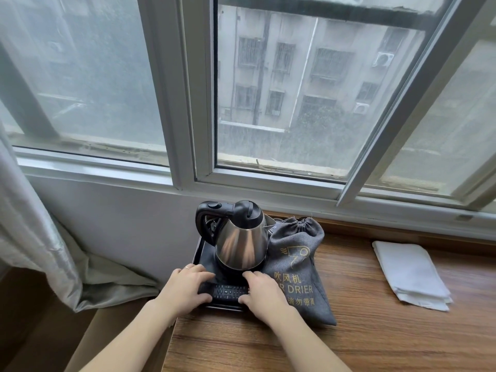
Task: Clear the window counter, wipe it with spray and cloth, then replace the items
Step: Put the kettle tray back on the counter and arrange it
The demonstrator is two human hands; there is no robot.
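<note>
Tray (200,251): left end of counter (349,304), bearing kettle (241,237) and remote (228,291). Left hand (188,287) and right hand (261,289) apparently grip its near edge. Bag (295,264) alongside; cloth (410,275) well apart. Step: clearing. Next: level lift.

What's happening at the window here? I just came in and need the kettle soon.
A person has both hands on a black remote control lying at the front of a black tray: left hand on its left end, right hand on its right. The steel kettle stands on the tray, a grey hair-dryer bag beside it, and a folded white cloth lies on the wooden counter. Nothing looks cleared yet.
</note>
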